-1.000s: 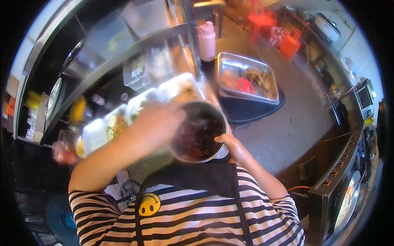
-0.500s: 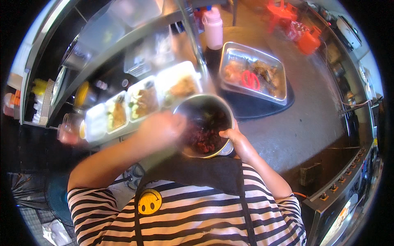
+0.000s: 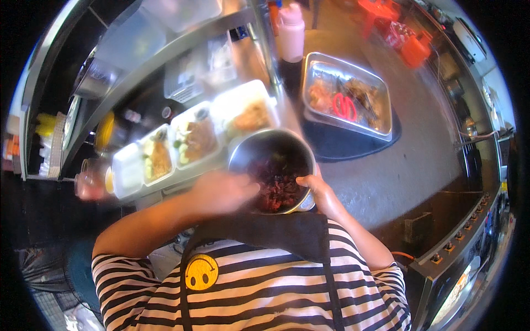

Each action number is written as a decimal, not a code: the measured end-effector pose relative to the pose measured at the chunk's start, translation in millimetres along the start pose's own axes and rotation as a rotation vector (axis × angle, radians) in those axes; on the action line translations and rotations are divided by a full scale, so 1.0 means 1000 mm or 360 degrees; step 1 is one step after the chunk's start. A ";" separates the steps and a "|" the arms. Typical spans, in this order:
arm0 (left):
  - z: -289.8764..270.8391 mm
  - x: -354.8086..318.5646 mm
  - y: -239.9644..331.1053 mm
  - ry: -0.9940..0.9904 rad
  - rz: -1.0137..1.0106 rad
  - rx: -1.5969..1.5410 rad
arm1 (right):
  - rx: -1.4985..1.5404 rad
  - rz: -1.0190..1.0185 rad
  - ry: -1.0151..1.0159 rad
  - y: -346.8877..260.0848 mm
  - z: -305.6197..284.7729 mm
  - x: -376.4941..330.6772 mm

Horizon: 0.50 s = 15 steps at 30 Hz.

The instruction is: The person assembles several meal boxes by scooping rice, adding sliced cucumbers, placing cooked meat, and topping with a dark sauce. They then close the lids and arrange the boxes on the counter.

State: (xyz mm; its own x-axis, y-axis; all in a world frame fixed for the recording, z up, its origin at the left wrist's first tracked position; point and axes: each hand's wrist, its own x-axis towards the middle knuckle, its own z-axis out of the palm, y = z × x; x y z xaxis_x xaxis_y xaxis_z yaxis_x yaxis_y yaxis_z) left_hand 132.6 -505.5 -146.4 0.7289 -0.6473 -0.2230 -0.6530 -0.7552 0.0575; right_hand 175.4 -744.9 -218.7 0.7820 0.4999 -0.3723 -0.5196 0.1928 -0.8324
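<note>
A deep round metal pot [image 3: 247,154] is held tilted in front of my apron, with dark reddish pieces of food [image 3: 279,194] in its bottom. My right hand [image 3: 321,190] grips its right side, the thumb hooked over the rim. At the left rim is my left hand [image 3: 229,190], smeared by motion; whether anything is in its fingers does not show. Beyond the pot, white takeaway boxes stand in a row on the counter: one with fried food [image 3: 251,116], others with browned pieces and pale sides [image 3: 193,138] [image 3: 158,157].
On a dark stand at the right sits a rectangular metal tray [image 3: 386,94] of cooked pieces, with red-handled scissors [image 3: 345,107] in it. A pink bottle [image 3: 291,36] stands behind. A metal rack post [image 3: 262,52] rises beside the boxes. A stove edge [image 3: 450,251] borders the right.
My left hand has come down and slightly right along the pot's rim. The surroundings have shifted a little in view. My right hand keeps its hold on the pot.
</note>
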 end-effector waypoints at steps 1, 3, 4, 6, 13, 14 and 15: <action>-0.007 -0.002 -0.004 -0.0055 -0.0024 -0.0068 | 0.0030 0.0029 0.0010 0.007 -0.004 0.003; -0.017 -0.006 -0.011 -0.0157 -0.0093 -0.0196 | 0.0192 0.0314 0.0104 0.010 -0.009 0.010; -0.016 -0.005 -0.015 -0.0220 -0.0164 -0.0261 | 0.0268 0.0453 0.0143 0.010 -0.009 0.014; -0.016 0.000 -0.023 -0.0351 -0.0311 -0.0388 | 0.0298 0.0328 0.0177 0.012 -0.005 0.016; -0.011 0.003 -0.068 -0.0111 -0.0309 -0.0888 | 0.0553 0.0475 0.0245 0.008 0.002 0.024; -0.012 0.004 -0.072 -0.0071 -0.0305 -0.0900 | 0.0592 0.0486 0.0252 0.004 0.006 0.024; -0.013 0.004 -0.077 -0.0033 -0.0304 -0.0910 | 0.0632 0.0498 0.0256 -0.001 0.011 0.024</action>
State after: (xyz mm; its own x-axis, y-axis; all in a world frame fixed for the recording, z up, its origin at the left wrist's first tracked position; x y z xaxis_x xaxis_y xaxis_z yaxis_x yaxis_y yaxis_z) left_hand 188.5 -451.9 -138.9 0.8147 -0.4967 -0.2993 -0.2926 -0.7976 0.5274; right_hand 191.4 -723.8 -222.5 0.5955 0.4549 -0.6621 -0.8024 0.3759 -0.4634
